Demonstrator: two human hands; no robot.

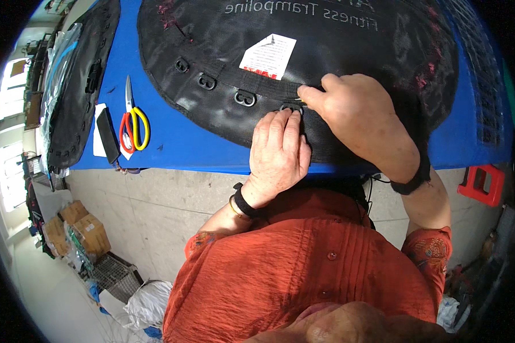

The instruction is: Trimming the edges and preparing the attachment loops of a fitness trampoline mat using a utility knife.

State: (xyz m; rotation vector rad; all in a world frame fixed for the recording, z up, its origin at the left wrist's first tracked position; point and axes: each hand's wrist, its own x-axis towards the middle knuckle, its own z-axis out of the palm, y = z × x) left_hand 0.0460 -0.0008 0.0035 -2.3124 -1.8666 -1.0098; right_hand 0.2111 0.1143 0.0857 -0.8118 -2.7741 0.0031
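A round black mesh trampoline mat lies on the blue table in front of me. Several metal rings are fixed along its near-left edge by fabric loops. My left hand rests palm down with fingers stretched out, the fingertips on another metal ring at the near edge. Just right of it, my right hand is closed low over the mat, thumb pointing left. A thin bit shows below the thumb, but what the fingers grip is mostly hidden.
Scissors with red and yellow handles lie left on the blue table, beside a black flat bar. A folded black mat covers the far left. A red stool stands right; cardboard boxes sit lower left.
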